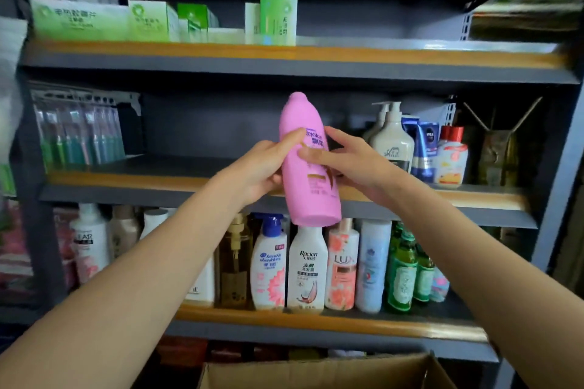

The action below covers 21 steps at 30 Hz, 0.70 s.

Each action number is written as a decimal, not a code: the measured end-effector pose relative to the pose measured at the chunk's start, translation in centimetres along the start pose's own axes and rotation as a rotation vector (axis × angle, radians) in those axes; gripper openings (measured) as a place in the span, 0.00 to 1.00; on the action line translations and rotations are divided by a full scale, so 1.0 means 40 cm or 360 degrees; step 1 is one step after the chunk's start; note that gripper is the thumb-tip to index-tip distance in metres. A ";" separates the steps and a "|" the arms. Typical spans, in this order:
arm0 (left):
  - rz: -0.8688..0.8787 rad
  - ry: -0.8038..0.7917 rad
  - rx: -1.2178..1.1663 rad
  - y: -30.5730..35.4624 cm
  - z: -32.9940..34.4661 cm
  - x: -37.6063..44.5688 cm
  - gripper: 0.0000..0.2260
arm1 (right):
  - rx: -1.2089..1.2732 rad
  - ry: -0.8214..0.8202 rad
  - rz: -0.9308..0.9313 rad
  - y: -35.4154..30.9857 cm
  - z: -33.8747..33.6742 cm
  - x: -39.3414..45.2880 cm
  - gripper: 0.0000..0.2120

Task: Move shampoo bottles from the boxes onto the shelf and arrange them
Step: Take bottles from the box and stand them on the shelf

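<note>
Both hands are holding the pink bottle (308, 164) upright in the air before the middle shelf (177, 181): the left hand (264, 169) is curling round its left side, the right hand (343, 161) is pinching it across the label. The step looks like setting it down. The best spot seems to be the open stretch left of the pump bottles (390, 136); clearing the shelf lip, landing the base flat and turning the label forward would do it well. A box (319, 373) is sitting below.
</note>
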State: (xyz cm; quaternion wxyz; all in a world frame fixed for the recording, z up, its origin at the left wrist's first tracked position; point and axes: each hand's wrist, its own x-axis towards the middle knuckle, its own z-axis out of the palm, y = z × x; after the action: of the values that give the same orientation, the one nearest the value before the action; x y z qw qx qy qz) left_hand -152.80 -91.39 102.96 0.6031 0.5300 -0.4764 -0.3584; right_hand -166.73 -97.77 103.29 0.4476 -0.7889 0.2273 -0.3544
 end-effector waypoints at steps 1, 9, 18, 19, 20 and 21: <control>-0.0051 0.0018 -0.0012 0.006 0.002 0.012 0.17 | 0.0062 0.0017 0.0077 -0.005 -0.009 0.007 0.24; 0.0011 0.0126 0.0260 0.068 0.049 0.128 0.14 | 0.0328 0.0371 0.0389 -0.023 -0.079 0.099 0.22; -0.0014 -0.0026 0.0291 0.068 0.075 0.238 0.09 | 0.0407 0.0638 0.0337 0.015 -0.126 0.239 0.24; -0.0001 0.0001 0.0321 0.060 0.079 0.252 0.11 | 0.0430 0.0639 0.0318 0.027 -0.121 0.253 0.27; 0.0017 0.0028 0.0369 0.046 0.080 0.270 0.17 | 0.0445 0.0632 0.0287 0.041 -0.115 0.265 0.30; 0.0036 0.0055 0.0433 0.028 0.081 0.288 0.22 | 0.0428 0.0621 0.0254 0.056 -0.108 0.274 0.33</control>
State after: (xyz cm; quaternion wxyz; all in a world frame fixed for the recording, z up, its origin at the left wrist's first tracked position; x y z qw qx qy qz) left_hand -152.65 -102.96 106.25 0.5378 0.6076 -0.5159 -0.2745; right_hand -163.04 -108.62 106.74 0.5227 -0.6185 0.3218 -0.4906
